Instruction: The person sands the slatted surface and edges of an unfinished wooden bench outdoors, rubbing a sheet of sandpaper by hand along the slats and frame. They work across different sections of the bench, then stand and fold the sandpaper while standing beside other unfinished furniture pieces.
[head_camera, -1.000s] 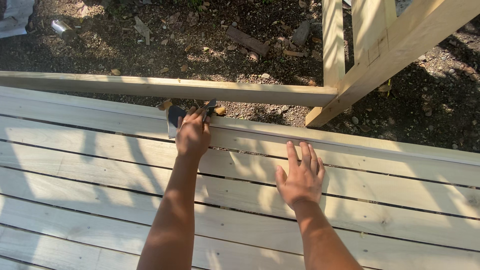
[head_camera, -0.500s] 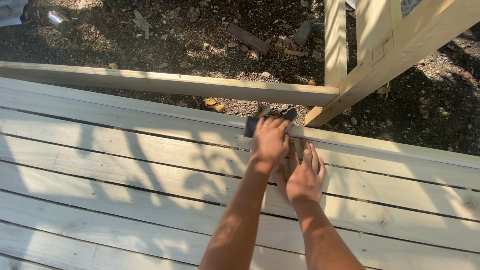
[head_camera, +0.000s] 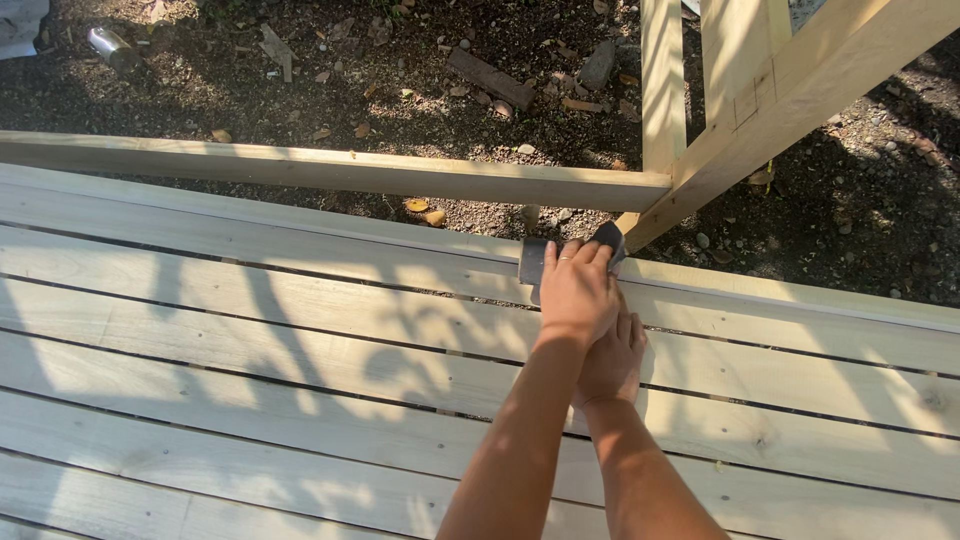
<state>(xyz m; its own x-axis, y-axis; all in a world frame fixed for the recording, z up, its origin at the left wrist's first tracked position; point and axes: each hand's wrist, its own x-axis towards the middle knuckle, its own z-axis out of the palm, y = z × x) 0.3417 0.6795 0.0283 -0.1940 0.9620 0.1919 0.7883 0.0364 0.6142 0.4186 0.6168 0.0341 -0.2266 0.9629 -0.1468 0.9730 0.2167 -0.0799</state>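
Far left, top corner: a metal can (head_camera: 108, 44) is lying on the dark soil (head_camera: 300, 90), with bark scraps and a short wood offcut (head_camera: 490, 78) scattered further right. A pale horizontal rail (head_camera: 330, 172) is running across the view just beyond the deck edge. Pale deck boards (head_camera: 200, 330) are filling the lower view, with leaf shadows lying across them. Centre: the left hand (head_camera: 578, 292) is gripping a dark grey sanding block (head_camera: 535, 262), fingers curled over its top, and is pressing it against the outermost deck board at the edge. The block is sitting just below the rail's right end. The right hand (head_camera: 612, 362) is lying flat on the boards, palm down, holding nothing, partly covered by the left hand and wrist crossing above it. Right: upright posts (head_camera: 662, 80) and a diagonal brace (head_camera: 800, 100) are meeting the rail's end. Small stones are lying on the ground beyond.
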